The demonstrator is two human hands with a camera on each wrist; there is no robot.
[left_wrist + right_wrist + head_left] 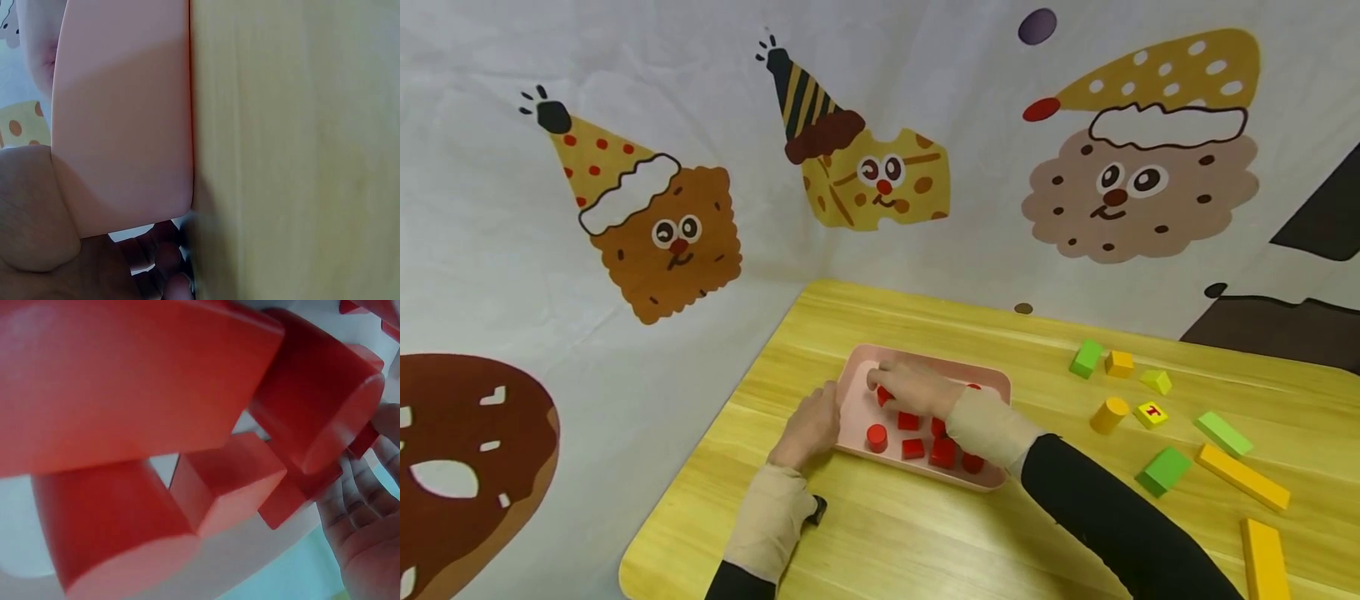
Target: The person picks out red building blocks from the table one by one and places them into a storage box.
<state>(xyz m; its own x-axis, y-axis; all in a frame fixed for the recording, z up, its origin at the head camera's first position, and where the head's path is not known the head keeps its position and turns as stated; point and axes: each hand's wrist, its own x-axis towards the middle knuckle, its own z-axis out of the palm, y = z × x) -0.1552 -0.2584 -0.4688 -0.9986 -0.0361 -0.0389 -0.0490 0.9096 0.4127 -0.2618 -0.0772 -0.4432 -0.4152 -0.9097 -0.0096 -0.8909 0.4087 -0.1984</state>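
A pink tray [850,392] lies on the wooden table and holds several red blocks. My left hand [811,427] grips its near left corner; the left wrist view shows the thumb [31,206] over the rim and the fingers [169,259] against the outside. My right hand [919,390] reaches into the tray from the right, its fingers pinching a small red block [885,396] near the left end. Close to that hand are a red cylinder [877,437], a red cube [942,452] and a smaller red block [912,449]. The forearm covers part of the tray's right side.
To the right of the tray lie several loose blocks, among them a green block [1164,471], an orange cylinder [1109,415], a yellow tile with a red letter [1151,414] and a long orange bar [1243,477]. Behind the table [880,542] hangs a printed white cloth [737,275].
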